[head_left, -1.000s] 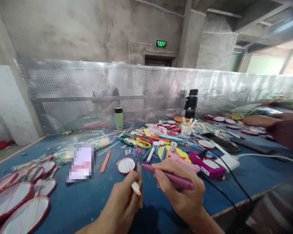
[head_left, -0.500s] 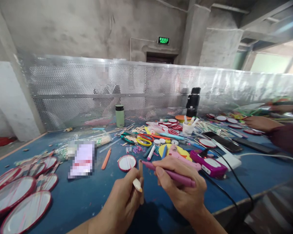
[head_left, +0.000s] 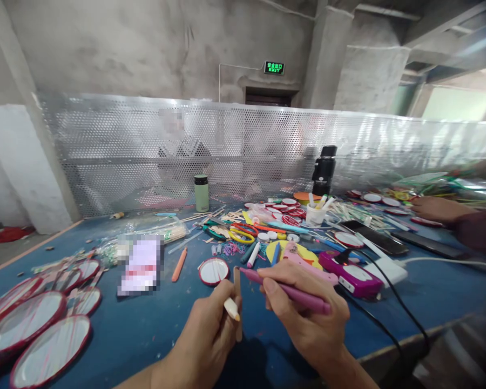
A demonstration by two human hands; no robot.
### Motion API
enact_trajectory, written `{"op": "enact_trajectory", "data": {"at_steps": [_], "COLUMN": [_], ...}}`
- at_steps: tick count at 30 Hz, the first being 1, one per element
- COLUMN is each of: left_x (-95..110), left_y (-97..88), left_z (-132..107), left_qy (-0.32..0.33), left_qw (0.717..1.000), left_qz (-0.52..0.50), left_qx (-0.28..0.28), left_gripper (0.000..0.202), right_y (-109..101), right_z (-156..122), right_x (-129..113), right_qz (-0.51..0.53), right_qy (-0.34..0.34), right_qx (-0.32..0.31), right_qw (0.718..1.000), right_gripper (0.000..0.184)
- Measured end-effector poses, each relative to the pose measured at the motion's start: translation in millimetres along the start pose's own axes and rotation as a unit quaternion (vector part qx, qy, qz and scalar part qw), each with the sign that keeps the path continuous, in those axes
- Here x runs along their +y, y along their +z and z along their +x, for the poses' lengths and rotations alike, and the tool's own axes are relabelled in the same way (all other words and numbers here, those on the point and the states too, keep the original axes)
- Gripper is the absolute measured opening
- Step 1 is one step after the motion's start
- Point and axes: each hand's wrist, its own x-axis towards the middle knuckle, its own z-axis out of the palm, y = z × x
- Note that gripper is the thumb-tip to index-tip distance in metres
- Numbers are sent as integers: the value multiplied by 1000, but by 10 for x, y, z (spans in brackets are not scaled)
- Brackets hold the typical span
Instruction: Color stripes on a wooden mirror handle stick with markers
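My left hand [head_left: 204,340] is closed round a thin wooden stick [head_left: 238,302] held upright, and a small white tapered piece [head_left: 231,309] also pokes out between its fingers. My right hand [head_left: 308,319] grips a pink-purple pen-like tool [head_left: 291,293], its tip touching the top of the stick. Both hands hover low over the near edge of the blue table [head_left: 154,329]. A small round red-rimmed disc [head_left: 213,270] lies just beyond the hands.
Large red-rimmed round fans [head_left: 51,354] lie at the left. A pink glue gun [head_left: 308,267], a purple device [head_left: 350,275] with black cable, scissors [head_left: 237,233], markers, sticks, a green flask [head_left: 201,193] and a black bottle [head_left: 323,170] crowd the middle. Another person's arm [head_left: 449,213] rests at the right. A perforated metal screen [head_left: 247,146] closes the back.
The view has drifted slightly left and up, so the things on the table sit a little further right. Both hands keep the same grips, tool tip still at the stick's top.
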Motion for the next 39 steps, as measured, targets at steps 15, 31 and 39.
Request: {"op": "enact_trajectory", "data": {"at_steps": [15,31,39], "left_x": [8,11,21], "left_y": [-5,18,7], "left_z": [0,-2,-8], "left_qy": [-8,4,0], "left_qw": [1000,1000,1000], "left_qz": [21,-13,-9], "left_qx": [-4,8,-2], "left_gripper": [31,31,32], "right_y": [1,-7,-5], "right_z": [-25,-9,-3], "right_x": [4,-4,-2], "right_qz": [4,-12,-7], "right_qy": [-5,-12,-11], "right_qx": [-20,-12,-18], "right_qw": [1000,1000,1000], "right_gripper": [20,19,19]}}
